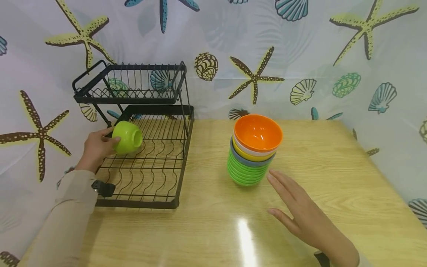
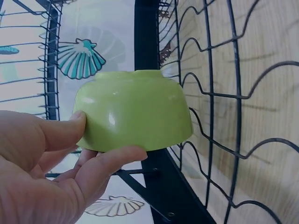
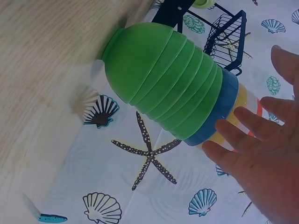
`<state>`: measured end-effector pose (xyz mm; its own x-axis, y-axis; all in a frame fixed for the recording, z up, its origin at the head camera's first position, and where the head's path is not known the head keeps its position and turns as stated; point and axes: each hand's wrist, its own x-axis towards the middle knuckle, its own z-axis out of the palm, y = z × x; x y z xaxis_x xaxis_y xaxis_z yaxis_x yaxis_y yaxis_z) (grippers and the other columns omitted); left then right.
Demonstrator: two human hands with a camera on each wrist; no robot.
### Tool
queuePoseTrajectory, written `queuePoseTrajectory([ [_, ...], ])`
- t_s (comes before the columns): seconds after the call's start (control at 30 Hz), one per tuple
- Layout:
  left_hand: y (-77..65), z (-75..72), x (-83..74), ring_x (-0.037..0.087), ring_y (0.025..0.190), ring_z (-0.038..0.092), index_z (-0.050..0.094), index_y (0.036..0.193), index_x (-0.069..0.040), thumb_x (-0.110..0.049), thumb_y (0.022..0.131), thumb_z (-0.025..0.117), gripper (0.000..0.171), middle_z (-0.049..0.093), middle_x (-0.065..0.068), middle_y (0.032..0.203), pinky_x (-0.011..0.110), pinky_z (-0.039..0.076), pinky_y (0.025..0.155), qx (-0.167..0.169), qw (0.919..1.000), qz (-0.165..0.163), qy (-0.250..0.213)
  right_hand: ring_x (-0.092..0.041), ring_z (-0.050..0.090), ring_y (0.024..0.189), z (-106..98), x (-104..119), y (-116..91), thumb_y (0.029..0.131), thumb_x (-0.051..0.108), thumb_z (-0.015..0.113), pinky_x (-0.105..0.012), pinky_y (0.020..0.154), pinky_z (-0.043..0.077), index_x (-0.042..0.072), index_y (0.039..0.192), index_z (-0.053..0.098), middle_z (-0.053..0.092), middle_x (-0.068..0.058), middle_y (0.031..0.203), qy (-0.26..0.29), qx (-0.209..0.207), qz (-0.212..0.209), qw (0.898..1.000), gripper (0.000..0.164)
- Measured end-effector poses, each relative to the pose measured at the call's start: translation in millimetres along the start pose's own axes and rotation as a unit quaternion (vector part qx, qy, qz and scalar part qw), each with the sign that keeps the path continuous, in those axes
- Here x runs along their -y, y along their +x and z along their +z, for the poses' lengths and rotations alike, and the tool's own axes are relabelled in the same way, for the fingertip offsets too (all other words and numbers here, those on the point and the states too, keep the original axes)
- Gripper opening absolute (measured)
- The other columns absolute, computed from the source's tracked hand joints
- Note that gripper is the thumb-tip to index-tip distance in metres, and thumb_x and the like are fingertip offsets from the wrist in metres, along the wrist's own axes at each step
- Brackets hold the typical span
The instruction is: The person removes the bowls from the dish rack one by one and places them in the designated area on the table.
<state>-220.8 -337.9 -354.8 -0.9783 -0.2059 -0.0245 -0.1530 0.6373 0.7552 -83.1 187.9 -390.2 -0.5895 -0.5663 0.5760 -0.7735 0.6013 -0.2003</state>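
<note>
My left hand [image 1: 98,147] grips a light green bowl [image 1: 126,138] by its rim, thumb on one side and fingers on the other. The bowl is tipped on its side, its foot facing right, over the lower tier of a black dish rack [image 1: 181,174]. In the left wrist view the green bowl [image 2: 135,112] appears beside the rack's wavy wires. A stack of bowls [image 1: 248,170] stands on the table, orange on top, then white, yellow, blue and several green ones. Beside its right side is my right hand [image 1: 301,213], fingers extended, holding nothing.
The rack's smaller upper basket [image 1: 125,100] overhangs the back of the lower tier. A wooden table [image 1: 207,230] carries the rack and the stack. Behind it hangs a white cloth [image 1: 213,33] printed with starfish and shells.
</note>
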Motion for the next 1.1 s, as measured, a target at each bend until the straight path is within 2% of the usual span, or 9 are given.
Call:
queuePoseTrajectory([
  [0.13,-2.2,1.4,-7.0,0.047,0.111,0.056,0.034,0.145,0.005,-0.024,0.100,0.051,0.056,0.050,0.036,0.128,0.042,0.057,0.083,-0.001,0.9999,0.003,0.017,-0.031,0.038,0.132,0,-2,2,0.101,0.047,0.040,-0.022,0.118,0.017,-0.005,0.142,0.039,0.039,-0.022,0.146,-0.002,-0.013,-0.017,1.000,0.066],
  [0.2,-4.4,1.6,-10.4,0.045,0.110,0.057,0.038,0.141,0.009,-0.025,0.100,0.052,0.055,0.051,0.034,0.127,0.040,0.057,0.082,0.002,0.9997,0.002,0.024,-0.030,0.037,0.133,-1,-2,1,0.101,0.048,0.039,-0.022,0.118,0.016,-0.003,0.143,0.038,0.039,-0.021,0.146,-0.003,-0.009,-0.013,1.000,0.066],
  [0.43,-14.6,0.7,-21.0,0.044,0.106,0.060,0.046,0.133,0.013,-0.026,0.099,0.054,0.052,0.053,0.034,0.126,0.031,0.059,0.075,0.017,0.9989,0.028,0.032,-0.029,0.035,0.136,-1,0,1,0.100,0.049,0.038,-0.022,0.118,0.015,-0.002,0.145,0.037,0.036,-0.018,0.149,-0.001,0.011,0.003,1.000,0.067],
  [0.57,-21.9,0.5,-26.0,0.042,0.104,0.061,0.048,0.132,0.012,-0.028,0.098,0.056,0.053,0.055,0.032,0.124,0.032,0.059,0.076,0.015,0.9981,0.047,0.037,-0.030,0.035,0.135,-1,0,1,0.100,0.049,0.038,-0.022,0.118,0.015,-0.003,0.144,0.038,0.035,-0.016,0.150,-0.002,0.011,0.001,1.000,0.067],
  [0.8,-39.1,0.7,-36.7,0.036,0.098,0.064,0.049,0.134,0.007,-0.030,0.095,0.060,0.055,0.059,0.029,0.119,0.023,0.058,0.069,0.019,0.9969,0.070,0.032,-0.032,0.036,0.134,0,1,2,0.101,0.048,0.038,-0.022,0.118,0.015,-0.001,0.145,0.037,0.036,-0.018,0.148,-0.003,0.010,-0.001,1.000,0.066],
  [1.1,-62.5,4.2,-49.9,0.035,0.103,0.062,0.050,0.135,0.001,-0.033,0.094,0.061,0.054,0.062,0.025,0.117,0.020,0.056,0.072,0.026,0.9940,0.103,0.028,-0.032,0.037,0.134,1,1,3,0.101,0.049,0.037,-0.022,0.118,0.014,0.001,0.145,0.039,0.039,-0.019,0.147,-0.010,0.013,0.003,1.000,0.065],
])
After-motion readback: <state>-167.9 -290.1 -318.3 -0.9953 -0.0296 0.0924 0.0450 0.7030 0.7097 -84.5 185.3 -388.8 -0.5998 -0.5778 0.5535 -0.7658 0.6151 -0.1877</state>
